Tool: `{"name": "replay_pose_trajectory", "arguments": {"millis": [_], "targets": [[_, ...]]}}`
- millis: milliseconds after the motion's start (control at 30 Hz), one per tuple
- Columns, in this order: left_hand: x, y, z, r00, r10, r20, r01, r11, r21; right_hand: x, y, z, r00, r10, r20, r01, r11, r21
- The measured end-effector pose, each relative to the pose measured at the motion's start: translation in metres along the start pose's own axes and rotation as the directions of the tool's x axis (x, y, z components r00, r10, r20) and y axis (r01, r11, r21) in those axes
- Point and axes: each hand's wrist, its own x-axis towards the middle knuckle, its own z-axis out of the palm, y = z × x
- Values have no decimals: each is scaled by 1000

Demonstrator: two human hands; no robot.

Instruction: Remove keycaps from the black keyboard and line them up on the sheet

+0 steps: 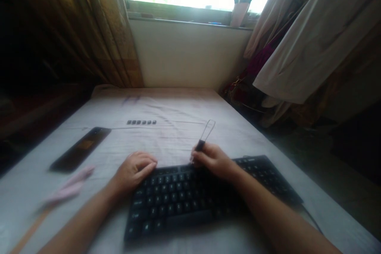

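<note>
A black keyboard [172, 194] lies in front of me on a pale sheet. My left hand [135, 170] is closed at its upper left corner, the fingers bent along the back edge. Over the back edge, right of the middle, my right hand [214, 160] pinches the dark handle of a wire keycap puller [200, 145], its wire loop pointing up and away. Several small dark keycaps [141, 122] stand in a row on the sheet beyond the keyboard. My right hand and forearm hide part of the keys.
A dark phone [80, 149] lies on the sheet at the left. Nearer me is a blurred pink-headed tool [70, 186] with an orange handle. A cable [312, 220] runs off the keyboard's right side. Clothes [291, 55] hang at the right, over the bed's edge.
</note>
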Motion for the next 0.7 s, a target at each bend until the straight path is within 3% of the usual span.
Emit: {"name": "replay_pose_trajectory", "arguments": {"millis": [67, 133, 367, 700], "targets": [[0, 1, 0, 1000, -8, 6, 8, 1000, -8, 1, 1, -2, 995, 68, -71, -53, 979, 199], [0, 1, 0, 1000, -24, 6, 24, 1000, -15, 2, 1, -2, 990, 91, -106, -62, 968, 243], [-2, 9, -3, 991, -131, -8, 130, 990, -51, -2, -11, 13, 998, -19, -66, 27, 993, 115], [-7, 73, 14, 994, -105, -34, 100, 987, -122, -10, -27, 33, 979, -173, -110, 169, 985, -44]]}}
